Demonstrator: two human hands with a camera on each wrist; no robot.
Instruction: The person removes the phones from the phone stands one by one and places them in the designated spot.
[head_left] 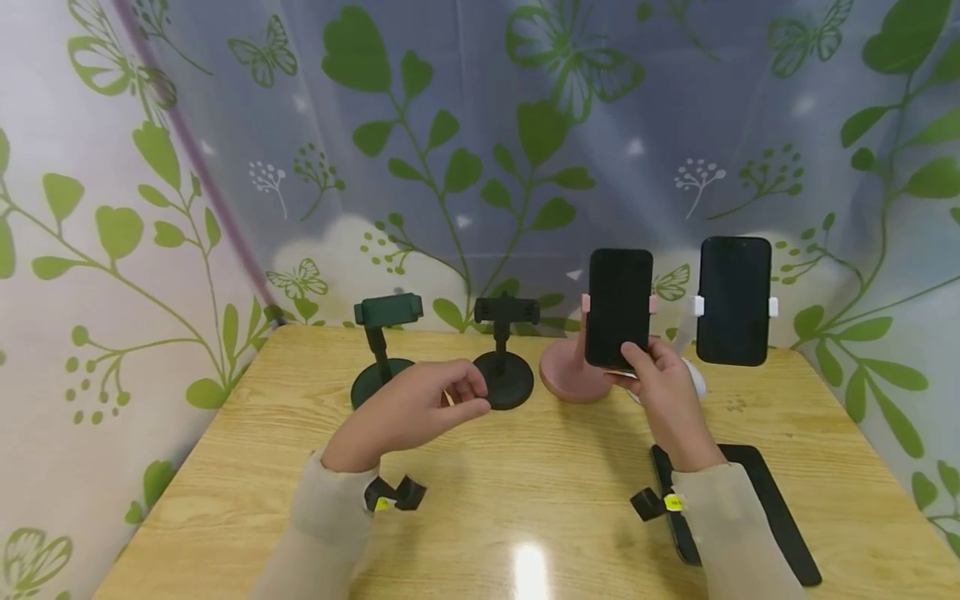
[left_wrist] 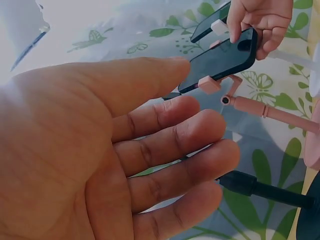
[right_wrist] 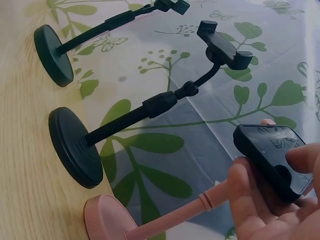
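Note:
My right hand [head_left: 671, 400] pinches the lower end of a black smartphone [head_left: 618, 304], thumb on the screen side and fingers behind. That phone stands upright between the clamp ends of a pink phone stand [head_left: 572, 379]; the right wrist view shows the phone [right_wrist: 272, 155] and the pink stand's pole [right_wrist: 175, 218]. My left hand [head_left: 420, 408] hovers in front of a black phone stand [head_left: 504, 385] and holds nothing. Its fingers [left_wrist: 175, 150] are loosely bent in the left wrist view. The black stand's clamp [right_wrist: 225, 47] has no phone in it.
On the left is a green phone stand [head_left: 390, 311], partly behind my left hand. A second smartphone [head_left: 733, 300] sits in a white stand's clamp [head_left: 699, 307] at right. Flat black devices [head_left: 780, 517] lie on the wooden table [head_left: 487, 500] under my right forearm. A leaf-patterned curtain [head_left: 465, 125] hangs behind.

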